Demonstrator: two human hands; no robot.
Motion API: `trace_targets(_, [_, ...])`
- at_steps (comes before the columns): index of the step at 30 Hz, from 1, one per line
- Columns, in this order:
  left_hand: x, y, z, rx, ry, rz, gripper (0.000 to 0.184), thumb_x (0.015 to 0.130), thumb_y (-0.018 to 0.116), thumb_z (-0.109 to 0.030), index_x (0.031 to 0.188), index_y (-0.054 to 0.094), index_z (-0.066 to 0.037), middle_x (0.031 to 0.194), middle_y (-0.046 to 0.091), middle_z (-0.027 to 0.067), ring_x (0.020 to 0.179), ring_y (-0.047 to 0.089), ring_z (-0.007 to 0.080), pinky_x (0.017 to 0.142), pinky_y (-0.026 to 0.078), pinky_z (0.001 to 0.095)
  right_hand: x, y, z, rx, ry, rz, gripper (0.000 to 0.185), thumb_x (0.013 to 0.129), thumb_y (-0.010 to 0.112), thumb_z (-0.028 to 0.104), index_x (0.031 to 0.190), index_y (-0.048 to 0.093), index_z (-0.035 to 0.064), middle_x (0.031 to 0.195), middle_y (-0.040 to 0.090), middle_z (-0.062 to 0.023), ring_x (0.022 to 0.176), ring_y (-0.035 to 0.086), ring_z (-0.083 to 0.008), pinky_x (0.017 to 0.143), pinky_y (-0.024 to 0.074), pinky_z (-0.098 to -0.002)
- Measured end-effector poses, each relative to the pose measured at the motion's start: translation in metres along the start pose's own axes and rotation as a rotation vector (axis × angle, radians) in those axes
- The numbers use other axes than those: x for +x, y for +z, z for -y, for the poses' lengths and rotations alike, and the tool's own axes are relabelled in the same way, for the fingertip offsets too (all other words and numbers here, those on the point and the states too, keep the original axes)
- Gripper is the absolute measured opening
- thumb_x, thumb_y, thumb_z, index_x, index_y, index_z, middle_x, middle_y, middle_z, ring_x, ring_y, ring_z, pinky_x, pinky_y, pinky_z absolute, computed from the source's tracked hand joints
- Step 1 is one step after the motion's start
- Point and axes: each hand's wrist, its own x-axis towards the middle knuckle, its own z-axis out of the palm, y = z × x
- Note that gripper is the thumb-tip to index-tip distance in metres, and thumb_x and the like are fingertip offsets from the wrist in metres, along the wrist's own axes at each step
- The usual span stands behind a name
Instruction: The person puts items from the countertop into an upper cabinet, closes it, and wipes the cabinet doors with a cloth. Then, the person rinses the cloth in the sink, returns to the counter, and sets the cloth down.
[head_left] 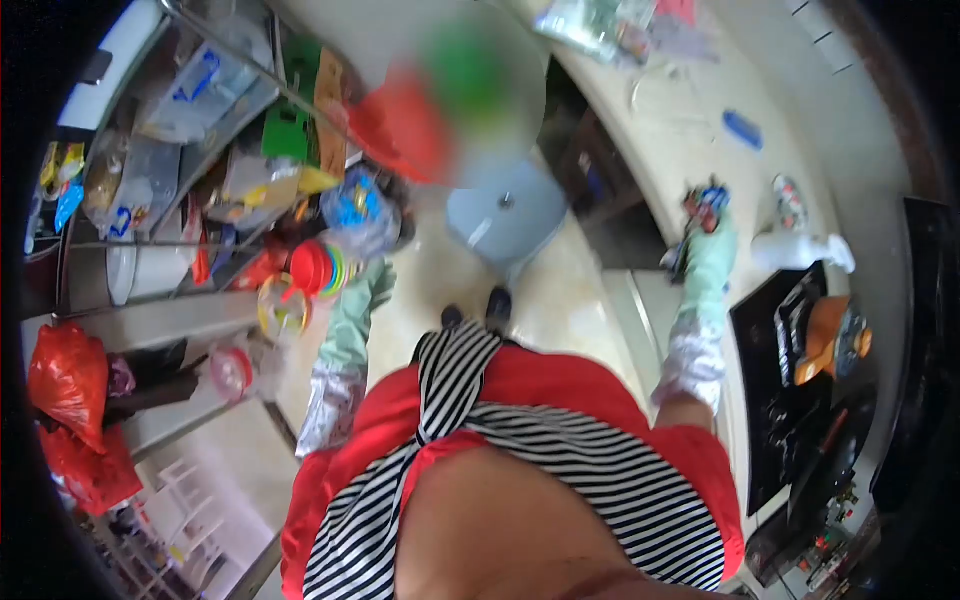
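Observation:
My right hand, in a pale green rubber glove, is closed on a crumpled multicoloured cloth at the edge of the cream counter. A white spray bottle and a patterned can are just beyond that hand. My left hand, gloved the same way, hangs low at my other side with its fingers stretched out and nothing visible in them. Close to it are a red-lidded container with coloured rings and a clear plastic bag with blue and yellow contents.
A grey-blue stool stands on the floor ahead of my feet, near a red basin. Crowded wire shelving lines the left. Along the right, a black stove carries an orange-and-glass pot. A blue object lies on the counter.

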Motion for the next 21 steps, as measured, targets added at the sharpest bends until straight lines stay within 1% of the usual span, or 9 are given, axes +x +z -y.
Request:
trace_targets(2, [0.024, 0.011, -0.008, -0.048, 0.077, 0.046, 0.048, 0.099, 0.061, -0.046, 0.13, 0.063, -0.01, 0.116, 0.07, 0.0042, 0.101, 0.067, 0.0171, 0.087, 0.053, 0.0332, -0.005, 0.003, 0.009, 0.202, -0.091, -0.161, 0.044, 0.094, 0.065, 0.029, 0.13, 0.061, 0.0051, 0.099, 0.072, -0.0193, 0.094, 0.07, -0.0327, 0.082, 0.0524, -0.0409])
trace_targets(4, [0.05, 0.024, -0.014, -0.101, 0.15, 0.111, 0.046, 0.099, 0.062, -0.045, 0.13, 0.064, -0.011, 0.114, 0.071, 0.0031, 0.098, 0.068, 0.0168, 0.085, 0.053, 0.0327, 0.0, 0.0, 0.004, 0.008, 0.046, 0.009, 0.04, 0.093, 0.064, 0.027, 0.128, 0.061, 0.0074, 0.099, 0.071, -0.0226, 0.094, 0.069, -0.0405, 0.081, 0.0526, -0.0454])
trace_targets(6, [0.07, 0.04, -0.028, -0.115, 0.18, 0.177, 0.044, 0.098, 0.064, -0.043, 0.129, 0.065, -0.011, 0.112, 0.072, 0.002, 0.096, 0.069, 0.0164, 0.083, 0.054, 0.0322, -0.004, -0.006, 0.01, 0.051, 0.035, -0.008, 0.038, 0.093, 0.064, 0.024, 0.127, 0.061, 0.0068, 0.101, 0.071, -0.0225, 0.095, 0.069, -0.0392, 0.082, 0.0527, -0.0444])
trace_targets(9, [0.016, 0.102, -0.121, -0.082, 0.225, 0.247, 0.042, 0.101, 0.06, -0.042, 0.124, 0.068, -0.008, 0.112, 0.072, 0.0056, 0.099, 0.068, 0.0176, 0.088, 0.052, 0.0321, 0.023, 0.053, -0.06, 0.187, -0.001, -0.112, 0.045, 0.083, 0.07, 0.012, 0.126, 0.062, 0.004, 0.089, 0.069, -0.0149, 0.08, 0.066, -0.0288, 0.076, 0.0525, -0.0369])
trace_targets(10, [0.01, 0.114, -0.141, -0.051, 0.243, 0.285, 0.042, 0.102, 0.058, -0.042, 0.125, 0.067, -0.008, 0.115, 0.071, 0.0074, 0.101, 0.068, 0.019, 0.09, 0.052, 0.0334, 0.004, 0.026, -0.029, 0.071, -0.112, -0.171, 0.049, 0.08, 0.072, 0.01, 0.128, 0.061, 0.0043, 0.091, 0.069, -0.0141, 0.08, 0.067, -0.0276, 0.075, 0.0528, -0.0366])
trace_targets(12, [-0.001, 0.139, -0.175, -0.061, 0.281, 0.368, 0.043, 0.102, 0.058, -0.041, 0.125, 0.067, -0.006, 0.115, 0.071, 0.008, 0.103, 0.068, 0.0188, 0.092, 0.052, 0.0326, -0.01, -0.006, 0.005, 0.052, -0.033, -0.062, 0.053, 0.078, 0.073, 0.008, 0.129, 0.061, 0.0043, 0.093, 0.07, -0.0129, 0.079, 0.068, -0.0268, 0.074, 0.0536, -0.0371])
trace_targets(16, [-0.03, 0.186, -0.221, -0.098, 0.4, 0.515, 0.044, 0.103, 0.057, -0.038, 0.125, 0.066, -0.002, 0.116, 0.071, 0.0095, 0.107, 0.067, 0.0187, 0.095, 0.05, 0.0319, -0.018, -0.016, 0.014, -0.022, -0.049, -0.09, 0.057, 0.077, 0.075, 0.007, 0.132, 0.06, 0.0044, 0.095, 0.072, -0.012, 0.08, 0.069, -0.0262, 0.074, 0.0547, -0.0367])
trace_targets(18, [-0.027, 0.2, -0.234, -0.07, 0.453, 0.629, 0.046, 0.103, 0.057, -0.039, 0.128, 0.065, 0.0, 0.119, 0.07, 0.0099, 0.107, 0.066, 0.0185, 0.097, 0.049, 0.0324, -0.018, -0.012, 0.012, 0.171, -0.031, -0.087, 0.059, 0.075, 0.075, 0.014, 0.131, 0.06, 0.0063, 0.1, 0.071, -0.02, 0.089, 0.069, -0.0379, 0.08, 0.0548, -0.0434])
trace_targets(21, [-0.038, 0.217, -0.253, 0.061, 0.453, 0.686, 0.05, 0.103, 0.055, -0.042, 0.13, 0.063, -0.001, 0.123, 0.068, 0.0115, 0.112, 0.063, 0.0191, 0.101, 0.047, 0.0338, -0.017, -0.008, 0.007, 0.15, -0.03, -0.101, 0.06, 0.074, 0.076, 0.014, 0.131, 0.06, 0.0061, 0.1, 0.071, -0.0202, 0.089, 0.069, -0.037, 0.08, 0.0548, -0.0429])
